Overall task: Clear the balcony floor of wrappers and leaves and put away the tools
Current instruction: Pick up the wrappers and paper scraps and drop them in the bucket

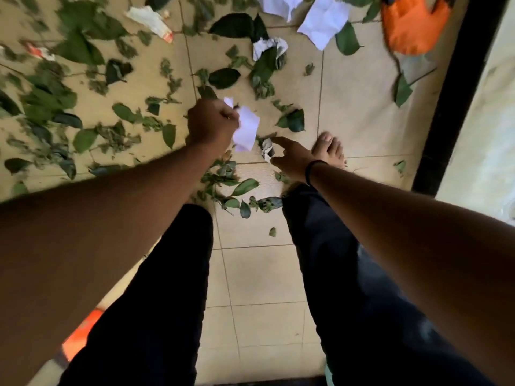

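A person in dark trousers stands barefoot on a tiled balcony floor strewn with green leaves and scraps of paper; the left hand is clenched round a crumpled white paper, which sticks out to the right of the fist; the right hand, a dark band at its wrist, reaches down with forefinger and thumb spread apart on either side of a small crumpled grey wrapper lying on the tiles — whether the fingers touch it cannot be told; a bare foot rests just right of that hand; farther off, more litter lies among the leaves — a white-and-red wrapper at far left, a crumpled grey paper in the middle, flat white sheets at far right; an orange bag sits in the far right corner beside a black strip along the floor's right edge; another orange object, blurred, shows at near left behind the leg
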Tool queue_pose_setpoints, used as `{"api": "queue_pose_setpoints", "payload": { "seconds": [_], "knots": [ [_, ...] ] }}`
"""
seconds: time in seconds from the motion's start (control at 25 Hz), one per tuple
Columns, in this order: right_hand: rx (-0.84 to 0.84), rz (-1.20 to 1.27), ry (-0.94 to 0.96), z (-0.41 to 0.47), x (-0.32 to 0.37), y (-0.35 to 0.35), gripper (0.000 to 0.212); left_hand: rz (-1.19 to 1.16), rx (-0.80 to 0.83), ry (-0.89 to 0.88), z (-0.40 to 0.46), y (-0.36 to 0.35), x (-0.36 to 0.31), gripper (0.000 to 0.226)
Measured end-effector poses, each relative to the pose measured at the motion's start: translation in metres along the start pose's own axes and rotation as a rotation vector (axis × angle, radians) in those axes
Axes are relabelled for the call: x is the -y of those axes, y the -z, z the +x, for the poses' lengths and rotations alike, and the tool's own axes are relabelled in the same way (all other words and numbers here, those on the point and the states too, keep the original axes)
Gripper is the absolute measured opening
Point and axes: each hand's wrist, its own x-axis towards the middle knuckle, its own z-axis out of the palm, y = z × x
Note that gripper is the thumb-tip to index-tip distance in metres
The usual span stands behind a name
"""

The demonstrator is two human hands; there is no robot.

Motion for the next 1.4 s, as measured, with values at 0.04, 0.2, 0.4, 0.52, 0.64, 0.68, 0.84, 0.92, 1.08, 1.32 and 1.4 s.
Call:
{"api": "queue_pose_setpoints", "payload": {
  "seconds": [0.04,0.2,0.4,0.52,0.64,0.68,0.84,0.92,1.08,1.32,1.4],
  "knots": [
    [0.001,0.058,0.0,0.005,0.006,-0.004,0.059,-0.045,0.035,0.029,-0.01,-0.001,0.006,0.016],
    [0.105,-0.07,-0.045,0.046,0.017,-0.015,0.059,-0.134,0.146,0.168,-0.042,-0.019,0.038,0.054],
    [0.059,-0.231,-0.016,0.032,0.029,-0.004,0.043,0.152,0.562,0.04,-0.086,-0.037,0.07,0.041],
    [-0.023,-0.32,0.097,-0.006,0.035,0.025,0.036,0.219,0.611,-0.002,-0.102,-0.025,0.056,0.028],
    [-0.228,-0.252,0.16,-0.035,0.042,0.061,0.024,0.135,0.455,0.01,-0.091,-0.005,0.021,0.037],
    [-0.316,-0.203,0.15,-0.039,0.045,0.074,0.016,0.091,0.402,0.019,-0.083,0.004,0.007,0.036],
    [-0.536,-0.13,0.053,-0.031,0.061,0.116,0.015,-0.04,0.205,0.08,-0.041,0.023,-0.032,0.029],
    [-0.537,-0.085,0.039,-0.018,0.062,0.126,0.005,-0.015,0.249,0.117,-0.03,0.018,-0.032,0.025],
    [-0.452,0.12,0.025,0.008,0.068,0.134,0.032,0.033,0.459,0.159,-0.049,-0.008,-0.001,0.023],
    [-0.393,-0.2,0.193,0.03,0.109,0.146,0.012,0.192,0.709,0.169,-0.104,-0.042,0.044,0.023],
    [-0.391,-0.292,0.184,0.051,0.12,0.152,0.028,0.165,0.717,0.174,-0.1,-0.056,0.053,0.022]
  ]
}}
